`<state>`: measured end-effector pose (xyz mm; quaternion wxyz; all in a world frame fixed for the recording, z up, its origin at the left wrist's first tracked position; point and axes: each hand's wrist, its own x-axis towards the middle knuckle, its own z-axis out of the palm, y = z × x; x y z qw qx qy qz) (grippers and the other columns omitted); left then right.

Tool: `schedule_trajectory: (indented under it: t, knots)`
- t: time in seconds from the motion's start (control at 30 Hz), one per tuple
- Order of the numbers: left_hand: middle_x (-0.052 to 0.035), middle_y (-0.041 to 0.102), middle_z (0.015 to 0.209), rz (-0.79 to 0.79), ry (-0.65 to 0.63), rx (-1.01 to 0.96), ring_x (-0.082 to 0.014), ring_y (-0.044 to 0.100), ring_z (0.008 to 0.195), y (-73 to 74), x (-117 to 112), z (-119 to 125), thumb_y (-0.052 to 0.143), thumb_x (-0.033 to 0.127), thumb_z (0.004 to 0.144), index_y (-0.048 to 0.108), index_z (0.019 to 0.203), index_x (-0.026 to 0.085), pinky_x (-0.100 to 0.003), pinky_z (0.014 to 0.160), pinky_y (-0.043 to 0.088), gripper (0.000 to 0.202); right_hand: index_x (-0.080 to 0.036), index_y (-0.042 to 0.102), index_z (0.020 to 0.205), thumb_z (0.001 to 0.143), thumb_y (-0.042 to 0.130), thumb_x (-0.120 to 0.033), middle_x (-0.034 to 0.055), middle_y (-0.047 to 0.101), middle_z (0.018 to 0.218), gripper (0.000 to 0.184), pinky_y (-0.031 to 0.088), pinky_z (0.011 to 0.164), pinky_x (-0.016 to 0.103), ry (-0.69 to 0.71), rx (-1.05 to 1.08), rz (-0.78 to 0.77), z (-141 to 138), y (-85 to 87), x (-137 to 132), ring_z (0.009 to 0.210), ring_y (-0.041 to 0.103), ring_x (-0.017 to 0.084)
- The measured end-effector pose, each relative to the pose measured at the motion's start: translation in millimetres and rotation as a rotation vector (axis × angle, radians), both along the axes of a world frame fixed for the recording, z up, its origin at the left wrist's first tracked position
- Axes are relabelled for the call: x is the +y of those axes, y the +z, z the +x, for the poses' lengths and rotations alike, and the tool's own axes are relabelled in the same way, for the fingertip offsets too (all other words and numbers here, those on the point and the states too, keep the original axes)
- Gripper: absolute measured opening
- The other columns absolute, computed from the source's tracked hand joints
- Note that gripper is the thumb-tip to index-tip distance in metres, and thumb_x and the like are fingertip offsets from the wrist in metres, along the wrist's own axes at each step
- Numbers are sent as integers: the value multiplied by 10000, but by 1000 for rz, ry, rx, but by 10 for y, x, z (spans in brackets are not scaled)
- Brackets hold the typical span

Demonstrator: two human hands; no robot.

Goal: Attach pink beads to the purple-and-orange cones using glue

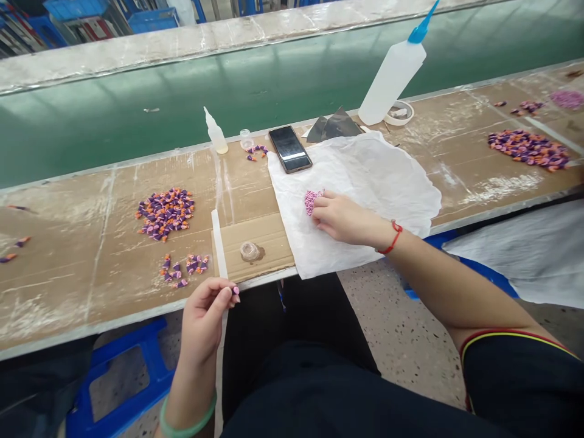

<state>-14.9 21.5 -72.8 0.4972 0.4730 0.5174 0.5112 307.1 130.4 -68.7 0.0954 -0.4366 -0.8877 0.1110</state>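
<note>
Between the thumb and fingers of my left hand (208,307) is a small purple-and-pink piece (235,291), held just off the table's front edge. My right hand (335,216) reaches onto a white cloth (360,164), fingertips bent down at a little heap of tiny pink beads (311,199). Whether a bead is pinched there is hidden by the fingers. A small round clear dish (250,251) sits on a cardboard sheet (274,234) between the hands. Beyond my left hand lie several loose purple-and-orange pieces (176,272) and a larger pile (166,213) of the same.
At the back stand a small dropper bottle (215,132), a phone (291,149) and a large white bottle (392,82) with a blue nozzle beside a tape roll (399,113). Another pile of pieces (527,149) lies right. A green belt (182,109) runs behind the table.
</note>
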Motion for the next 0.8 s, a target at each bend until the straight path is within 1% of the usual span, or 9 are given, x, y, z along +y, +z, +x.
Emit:
schedule_trajectory:
  t: [0.1, 0.17, 0.27, 0.4, 0.47, 0.57, 0.63, 0.67, 0.8]
  knots:
    - [-31, 679, 636, -13, -10, 5, -127, 593, 549, -6, -21, 11, 786, 387, 774, 742, 721, 193, -207, 506, 481, 205, -183, 630, 703, 843, 491, -103, 123, 606, 827, 213, 425, 846, 451, 65, -77, 16, -29, 22, 17, 844, 503, 269]
    - [-32, 674, 628, -19, -23, 9, -128, 592, 547, 0, -37, 35, 779, 390, 782, 740, 718, 191, -210, 509, 484, 213, -186, 613, 725, 845, 491, -121, 127, 604, 849, 183, 430, 852, 459, 39, -4, -4, -12, 30, 13, 857, 505, 273]
    - [-39, 682, 639, -30, -63, 7, -135, 599, 547, 21, -49, 107, 769, 404, 791, 739, 723, 188, -224, 514, 499, 228, -205, 573, 761, 862, 521, -198, 97, 596, 874, 114, 439, 853, 444, -109, 298, -107, 53, 49, -34, 874, 515, 254]
    - [-45, 690, 642, -43, -163, -24, -146, 612, 543, 88, 9, 342, 762, 416, 797, 731, 725, 188, -243, 509, 510, 241, -215, 545, 818, 887, 567, -370, 32, 531, 834, 171, 433, 750, 358, -320, 759, -452, 50, 85, -203, 782, 479, 188]
    - [-44, 684, 621, -31, -246, -44, -149, 609, 529, 143, 73, 531, 754, 409, 805, 724, 713, 190, -255, 502, 505, 240, -219, 538, 829, 859, 610, -452, 21, 492, 827, 246, 425, 723, 335, -333, 977, -607, -39, 103, -321, 757, 445, 173]
    - [-34, 678, 613, 3, -335, -80, -148, 614, 536, 235, 166, 838, 741, 353, 820, 734, 749, 194, -267, 525, 505, 174, -228, 501, 795, 809, 677, -514, 22, 454, 834, 335, 423, 690, 325, -289, 1204, -720, -236, 142, -504, 740, 413, 170]
    - [-8, 661, 603, 22, -335, -126, -142, 620, 549, 282, 199, 1003, 739, 301, 819, 755, 877, 202, -269, 560, 518, 117, -233, 492, 790, 830, 676, -520, 24, 446, 845, 344, 427, 698, 327, -256, 1278, -711, -354, 173, -610, 760, 426, 177]
    - [7, 647, 596, 29, -321, -153, -138, 621, 551, 297, 203, 1063, 739, 283, 816, 757, 954, 207, -271, 576, 526, 159, -234, 498, 796, 853, 666, -505, 24, 448, 854, 324, 432, 717, 331, -239, 1293, -674, -398, 187, -653, 782, 439, 181]
    - [30, 619, 600, 36, -281, -217, -127, 613, 546, 308, 149, 1165, 728, 280, 818, 750, 1084, 214, -278, 591, 540, 274, -247, 528, 836, 930, 614, -393, 33, 480, 891, 193, 446, 774, 354, -233, 1219, -379, -491, 216, -761, 851, 480, 198]
